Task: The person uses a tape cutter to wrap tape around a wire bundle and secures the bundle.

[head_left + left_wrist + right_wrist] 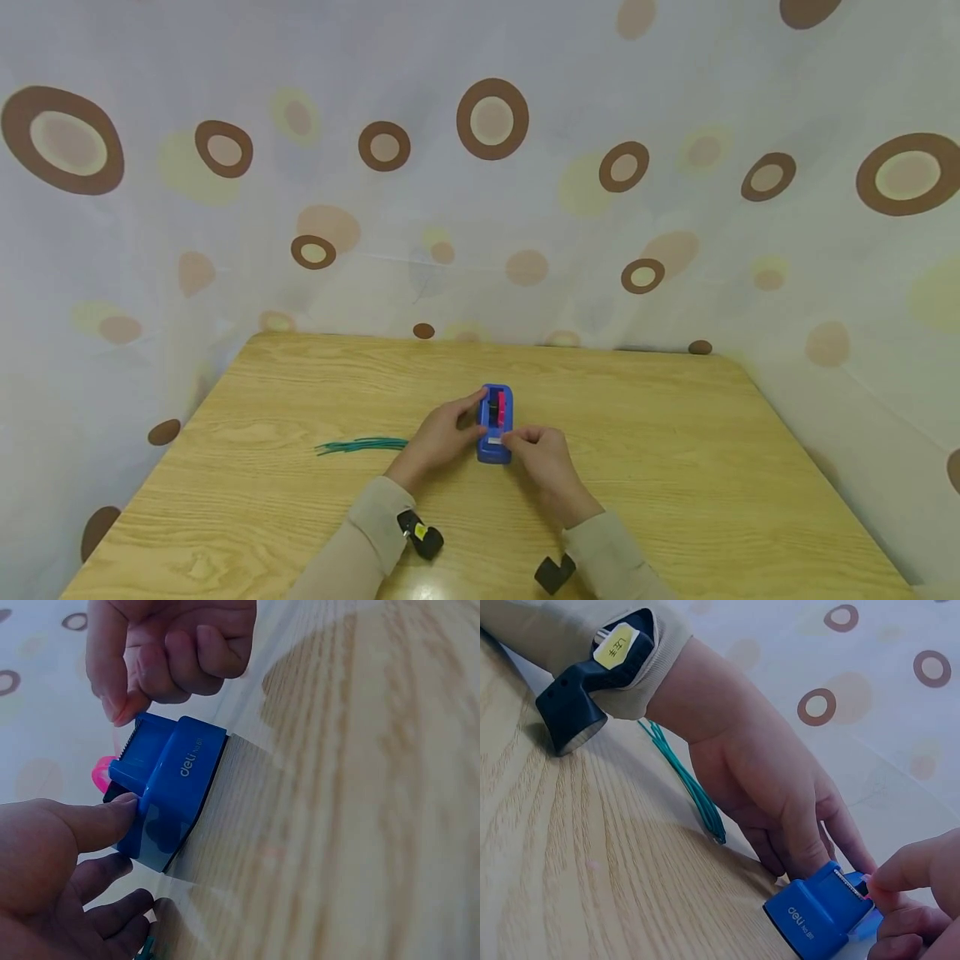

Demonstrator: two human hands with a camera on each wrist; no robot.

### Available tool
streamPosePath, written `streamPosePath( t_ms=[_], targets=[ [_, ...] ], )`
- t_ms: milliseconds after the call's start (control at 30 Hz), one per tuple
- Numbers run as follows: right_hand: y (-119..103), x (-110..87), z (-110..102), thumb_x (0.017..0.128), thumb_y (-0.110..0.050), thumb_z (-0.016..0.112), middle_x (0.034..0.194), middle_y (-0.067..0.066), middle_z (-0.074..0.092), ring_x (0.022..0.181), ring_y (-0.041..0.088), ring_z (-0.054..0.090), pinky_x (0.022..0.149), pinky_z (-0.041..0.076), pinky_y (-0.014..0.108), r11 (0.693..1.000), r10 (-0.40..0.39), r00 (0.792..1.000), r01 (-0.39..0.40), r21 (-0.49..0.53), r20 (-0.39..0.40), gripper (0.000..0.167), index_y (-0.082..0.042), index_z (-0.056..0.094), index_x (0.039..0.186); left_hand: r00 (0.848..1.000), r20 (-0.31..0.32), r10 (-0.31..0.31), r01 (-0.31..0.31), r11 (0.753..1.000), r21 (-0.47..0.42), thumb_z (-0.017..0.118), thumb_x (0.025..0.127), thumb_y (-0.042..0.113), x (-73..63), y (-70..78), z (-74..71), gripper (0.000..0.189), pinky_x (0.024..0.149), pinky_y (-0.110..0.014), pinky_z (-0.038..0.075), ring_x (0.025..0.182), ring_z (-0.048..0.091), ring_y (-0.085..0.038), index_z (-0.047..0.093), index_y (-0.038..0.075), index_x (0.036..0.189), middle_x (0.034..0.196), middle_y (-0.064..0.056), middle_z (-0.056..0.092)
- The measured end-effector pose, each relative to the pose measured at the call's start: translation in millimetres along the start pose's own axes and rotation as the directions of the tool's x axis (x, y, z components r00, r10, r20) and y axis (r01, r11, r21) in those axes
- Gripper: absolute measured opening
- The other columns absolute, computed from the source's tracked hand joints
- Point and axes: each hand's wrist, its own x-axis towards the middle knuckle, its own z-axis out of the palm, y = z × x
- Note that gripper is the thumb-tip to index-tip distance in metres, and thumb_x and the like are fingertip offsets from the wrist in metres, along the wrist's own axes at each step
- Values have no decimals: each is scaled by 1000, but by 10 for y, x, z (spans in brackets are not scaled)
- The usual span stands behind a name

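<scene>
A blue tape dispenser (494,456) with a pink wheel (502,408) in its well stands on the wooden table. White lettering marks its front end, beside a serrated cutter (129,740). My left hand (442,433) grips the dispenser along its left side, the thumb near the cutter end and a finger stretched toward the far end. At the cutter, my right hand (546,460) pinches the end of the tape (116,740) between thumb and index finger, its other fingers curled in. The tape is thin and see-through, so little of it shows.
A bundle of thin green strands (363,445) lies on the table (262,500) left of my left hand. Black wrist cameras (426,540) sit at both sleeves. A patterned cloth (525,208) hangs behind the table and along its sides.
</scene>
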Motion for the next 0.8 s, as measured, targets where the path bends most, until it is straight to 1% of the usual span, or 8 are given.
streamPosePath(
  t_ms=[133, 300, 433, 600, 700, 800],
  targets=[
    [-7, -36, -6, 90, -12, 70, 74, -1, 51, 68, 14, 42, 56, 34, 26, 1000, 20, 1000, -20, 21, 5, 19, 7, 71, 92, 1000, 2, -4, 4, 1000, -10, 63, 99, 22, -8, 3, 0, 60, 111, -44, 31, 140, 36, -28, 38, 23, 153, 153, -8, 40],
    [-2, -76, -3, 89, -13, 70, 72, -3, 46, 68, 14, 40, 57, 32, 27, 997, 69, 997, -69, 41, 20, 19, 6, 71, 92, 1000, -2, -2, 2, 1000, -12, 63, 98, 21, -10, 5, 0, 59, 111, -44, 31, 140, 37, -29, 39, 23, 153, 152, -9, 40],
    [10, -98, -12, 90, -14, 70, 66, -3, 43, 62, 12, 39, 54, 32, 26, 993, 101, 994, -103, 63, 36, 20, 5, 72, 95, 1000, -6, -1, 1, 1000, -10, 64, 98, 21, -10, 2, 5, 59, 110, -45, 32, 140, 37, -29, 39, 22, 152, 152, -10, 41],
    [18, -126, -31, 91, -16, 69, 64, -4, 43, 57, 11, 37, 52, 31, 25, 992, 100, 993, -103, 68, 55, 24, 6, 72, 100, 1000, -5, -4, 4, 1000, -8, 64, 98, 21, -16, 11, 6, 60, 110, -45, 32, 140, 37, -30, 39, 22, 152, 152, -10, 41],
    [14, -136, -35, 91, -15, 69, 61, -5, 42, 54, 10, 36, 49, 30, 24, 993, 88, 994, -93, 74, 57, 23, 6, 73, 98, 1000, -3, -10, 10, 1000, -8, 64, 98, 22, -17, 21, 2, 60, 111, -45, 31, 140, 36, -29, 39, 22, 153, 152, -10, 41],
    [5, -147, -34, 91, -14, 69, 60, -5, 43, 54, 10, 37, 49, 31, 24, 993, 80, 995, -85, 76, 57, 21, 7, 72, 94, 1000, 1, -15, 15, 1000, -7, 64, 98, 23, -13, 21, -4, 60, 111, -45, 31, 140, 36, -28, 38, 24, 153, 152, -9, 40]
  ],
)
